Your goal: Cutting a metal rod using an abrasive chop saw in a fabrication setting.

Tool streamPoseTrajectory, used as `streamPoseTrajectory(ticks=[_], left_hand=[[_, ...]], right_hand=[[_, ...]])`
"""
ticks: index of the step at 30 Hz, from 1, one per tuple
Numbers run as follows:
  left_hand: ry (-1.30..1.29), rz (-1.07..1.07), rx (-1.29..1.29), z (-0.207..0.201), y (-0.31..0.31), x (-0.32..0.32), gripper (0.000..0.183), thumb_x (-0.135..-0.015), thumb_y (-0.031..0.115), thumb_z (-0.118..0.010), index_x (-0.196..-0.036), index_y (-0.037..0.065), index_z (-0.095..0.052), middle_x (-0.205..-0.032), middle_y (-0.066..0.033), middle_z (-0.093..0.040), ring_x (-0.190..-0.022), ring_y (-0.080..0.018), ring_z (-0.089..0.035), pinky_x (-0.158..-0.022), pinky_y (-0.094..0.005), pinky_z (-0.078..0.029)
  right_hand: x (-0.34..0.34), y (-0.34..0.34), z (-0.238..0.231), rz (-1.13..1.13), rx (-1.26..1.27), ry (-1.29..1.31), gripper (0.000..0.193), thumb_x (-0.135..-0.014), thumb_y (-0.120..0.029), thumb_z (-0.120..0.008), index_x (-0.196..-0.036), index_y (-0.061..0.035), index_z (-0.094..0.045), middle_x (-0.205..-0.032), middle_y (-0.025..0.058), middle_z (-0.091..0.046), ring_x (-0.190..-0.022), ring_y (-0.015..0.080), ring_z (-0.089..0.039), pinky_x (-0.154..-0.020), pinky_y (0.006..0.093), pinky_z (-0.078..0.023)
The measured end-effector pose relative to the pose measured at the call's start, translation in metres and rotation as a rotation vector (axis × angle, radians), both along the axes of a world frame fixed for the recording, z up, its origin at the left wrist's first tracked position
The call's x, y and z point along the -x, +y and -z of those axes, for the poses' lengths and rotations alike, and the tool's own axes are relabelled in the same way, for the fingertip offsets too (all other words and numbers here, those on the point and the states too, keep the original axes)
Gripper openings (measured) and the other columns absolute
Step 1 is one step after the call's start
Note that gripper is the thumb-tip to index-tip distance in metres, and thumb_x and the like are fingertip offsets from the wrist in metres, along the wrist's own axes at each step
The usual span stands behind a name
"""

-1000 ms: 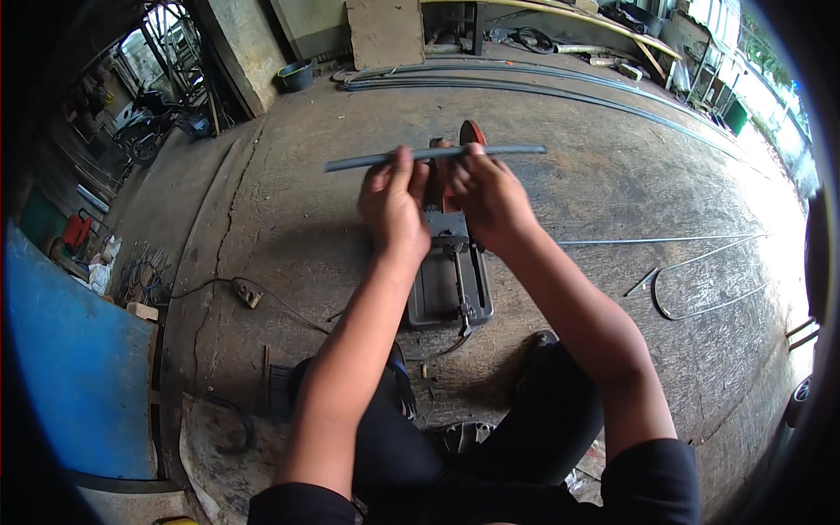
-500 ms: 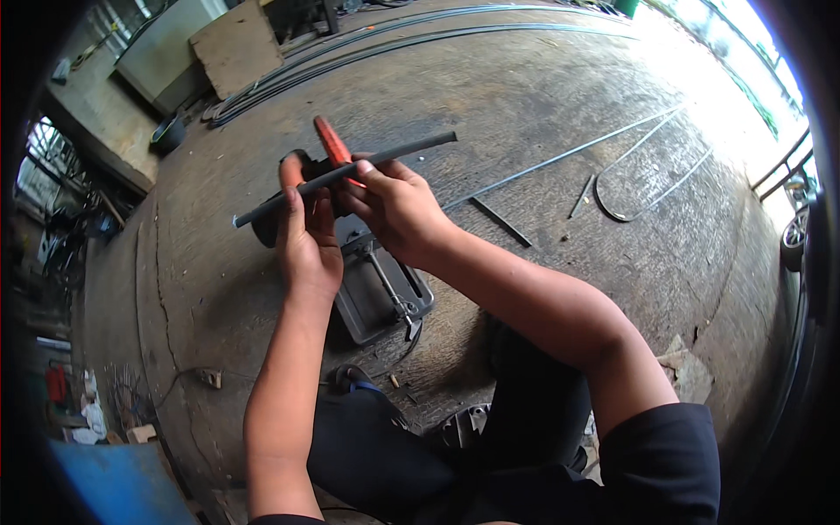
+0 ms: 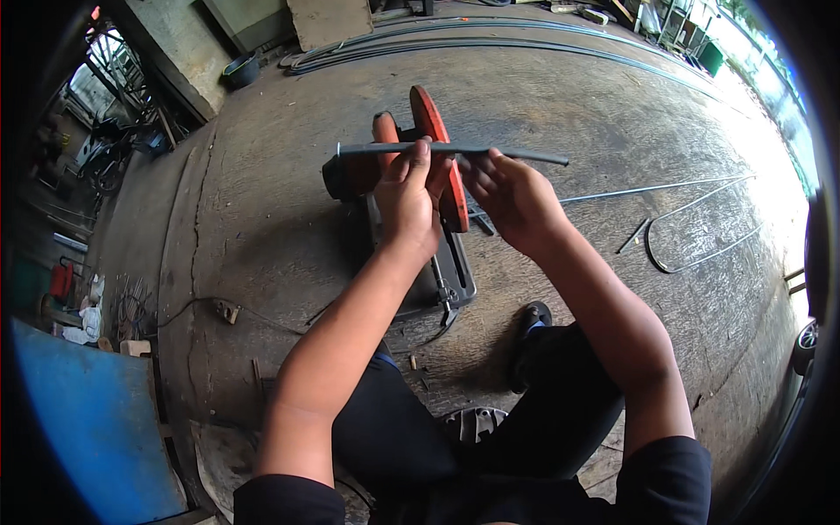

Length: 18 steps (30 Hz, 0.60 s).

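Observation:
I hold a dark grey metal tube (image 3: 363, 150) nearly level in front of me, slightly bent toward its right part. My left hand (image 3: 409, 203) is closed on it left of the middle, thumb lying over the tube. Closer to its right end, my right hand (image 3: 516, 203) pinches it between thumb and fingers, which are slightly smeared. Below and beyond the tube a chop saw stands on the floor, with an orange-red disc guard (image 3: 426, 109) and a grey slotted base (image 3: 464, 276). My hands hide part of the saw.
Long thin metal rods (image 3: 490, 42) lie across the far floor. A bent rod (image 3: 652, 241) and a short offcut (image 3: 633, 236) lie to the right. A cable (image 3: 262, 317) runs along the floor at left, near a blue panel (image 3: 96, 420).
The tube has gone from slanting up rightward to nearly level, and its held position has shifted right in the picture. The view has turned, showing more of the left side. Both hands keep their hold.

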<state>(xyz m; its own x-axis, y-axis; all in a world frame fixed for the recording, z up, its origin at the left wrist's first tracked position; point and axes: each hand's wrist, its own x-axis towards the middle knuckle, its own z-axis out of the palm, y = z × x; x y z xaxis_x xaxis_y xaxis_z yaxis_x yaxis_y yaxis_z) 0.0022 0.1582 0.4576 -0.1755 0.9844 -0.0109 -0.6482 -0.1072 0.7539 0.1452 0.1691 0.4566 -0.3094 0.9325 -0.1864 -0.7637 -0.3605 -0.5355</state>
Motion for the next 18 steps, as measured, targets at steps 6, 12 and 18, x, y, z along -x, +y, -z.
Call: streamPoseTrajectory(ticks=[6, 12, 18], left_hand=[[0.238, 0.003, -0.225, 0.010, 0.005, 0.010, 0.034, -0.094, 0.012, -0.056, -0.126, 0.002, -0.050, -0.111, -0.0049, -0.056, -0.100, -0.0136, -0.058, -0.084, -0.0303, -0.051], [0.963, -0.172, -0.385, -0.012, 0.017, -0.008, 0.017, -0.087, 0.016, -0.068, -0.092, 0.000, -0.070, -0.075, -0.0007, -0.054, -0.080, -0.0077, -0.054, -0.070, -0.0220, -0.045], [1.285, -0.232, -0.227, 0.003, 0.072, 0.046, 0.061, -0.084, 0.023, -0.070, -0.129, -0.008, -0.044, -0.116, -0.0185, -0.058, -0.102, -0.0190, -0.057, -0.089, -0.0310, -0.046]], right_hand=[[-0.001, -0.012, -0.033, 0.517, -0.922, -1.083, 0.021, -0.091, -0.016, -0.053, -0.091, 0.0047, -0.060, -0.077, 0.0188, -0.068, -0.073, 0.0269, -0.067, -0.068, 0.0379, -0.051], [-0.026, 0.016, -0.009, 0.063, -1.062, -1.343, 0.023, -0.091, -0.018, -0.052, -0.087, 0.0036, -0.058, -0.071, 0.0218, -0.062, -0.069, 0.0390, -0.062, -0.065, 0.0453, -0.047], [-0.066, 0.034, 0.128, 0.074, -0.634, -0.860, 0.031, -0.098, -0.022, -0.047, -0.119, -0.0015, -0.055, -0.064, -0.0046, -0.045, -0.053, 0.0043, -0.042, -0.048, 0.0201, -0.035]])
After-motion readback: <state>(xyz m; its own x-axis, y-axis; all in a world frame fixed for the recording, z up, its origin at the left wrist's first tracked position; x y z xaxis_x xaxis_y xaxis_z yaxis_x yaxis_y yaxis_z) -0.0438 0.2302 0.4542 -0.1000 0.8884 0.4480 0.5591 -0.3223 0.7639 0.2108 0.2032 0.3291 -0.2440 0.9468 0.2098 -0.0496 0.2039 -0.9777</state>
